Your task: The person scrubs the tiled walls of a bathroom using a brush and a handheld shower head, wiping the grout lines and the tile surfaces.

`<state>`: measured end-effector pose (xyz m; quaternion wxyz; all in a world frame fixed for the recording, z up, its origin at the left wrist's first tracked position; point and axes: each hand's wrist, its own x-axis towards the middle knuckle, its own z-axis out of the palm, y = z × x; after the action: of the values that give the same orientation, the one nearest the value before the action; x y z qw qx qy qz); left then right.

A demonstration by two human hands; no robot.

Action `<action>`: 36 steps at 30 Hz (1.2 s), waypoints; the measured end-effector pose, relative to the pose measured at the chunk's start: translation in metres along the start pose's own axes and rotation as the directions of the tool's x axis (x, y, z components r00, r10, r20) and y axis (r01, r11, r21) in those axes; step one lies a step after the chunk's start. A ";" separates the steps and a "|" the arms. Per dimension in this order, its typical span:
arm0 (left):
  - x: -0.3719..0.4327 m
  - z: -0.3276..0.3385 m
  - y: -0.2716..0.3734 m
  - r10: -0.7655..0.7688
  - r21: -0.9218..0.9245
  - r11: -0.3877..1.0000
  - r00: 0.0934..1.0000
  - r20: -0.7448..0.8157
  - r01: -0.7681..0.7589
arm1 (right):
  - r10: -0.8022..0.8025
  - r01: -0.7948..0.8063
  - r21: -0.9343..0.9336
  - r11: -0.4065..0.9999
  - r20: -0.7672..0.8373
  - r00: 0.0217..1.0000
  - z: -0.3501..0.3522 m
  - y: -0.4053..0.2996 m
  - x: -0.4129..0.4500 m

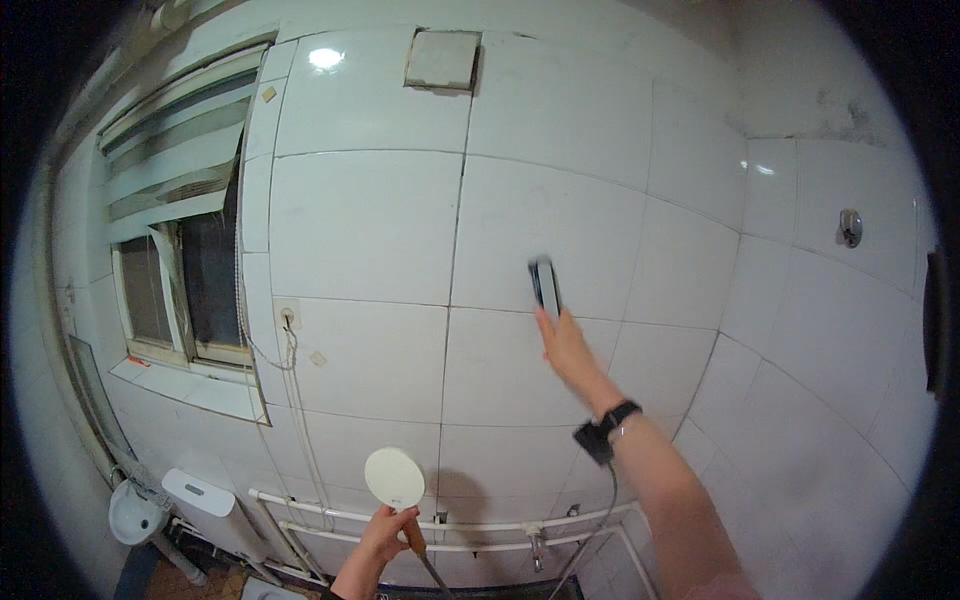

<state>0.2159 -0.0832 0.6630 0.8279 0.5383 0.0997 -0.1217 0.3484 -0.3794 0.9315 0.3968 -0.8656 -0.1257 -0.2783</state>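
My right hand (571,352) is raised and grips a narrow scrub brush (549,285), light on its back and dark along one side. The brush's head is at the white tiled wall (547,225); blur hides whether it touches. Lower down, my left hand (386,534) holds what looks like a hand-held shower head (394,478) with a round, pale face and a brown handle (414,536). From that handle a thin hose (435,574) runs downward. A black strap with a small dark box (595,442) sits on my right wrist, trailing a cable.
White pipes (495,525) cross the lower wall, with a metal tap (536,551) on them. At left are a window (180,292) with a blind, a wall socket (286,313), a small washbasin (139,517) and a toilet cistern (199,495). A metal fitting (850,228) juts from the right wall.
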 end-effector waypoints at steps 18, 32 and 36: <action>-0.041 -0.046 -0.043 -0.040 -0.034 0.999 0.997 0.064 0.042 | -0.291 0.229 -0.437 0.870 -0.080 0.953 0.083 0.041 -0.029; -0.048 -0.060 -0.004 -0.044 -0.098 0.994 0.999 0.002 0.044 | -0.311 0.216 -0.281 0.935 -0.358 0.880 -0.023 -0.016 0.016; -0.029 -0.076 -0.002 -0.037 -0.159 0.987 0.999 0.007 0.038 | -0.173 0.089 -0.201 0.976 -0.449 0.877 -0.073 -0.058 0.087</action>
<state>0.1852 -0.0121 0.6395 0.8659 0.4684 0.1175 -0.1301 0.3659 -0.3968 1.0571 0.3183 -0.7948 -0.0609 -0.5130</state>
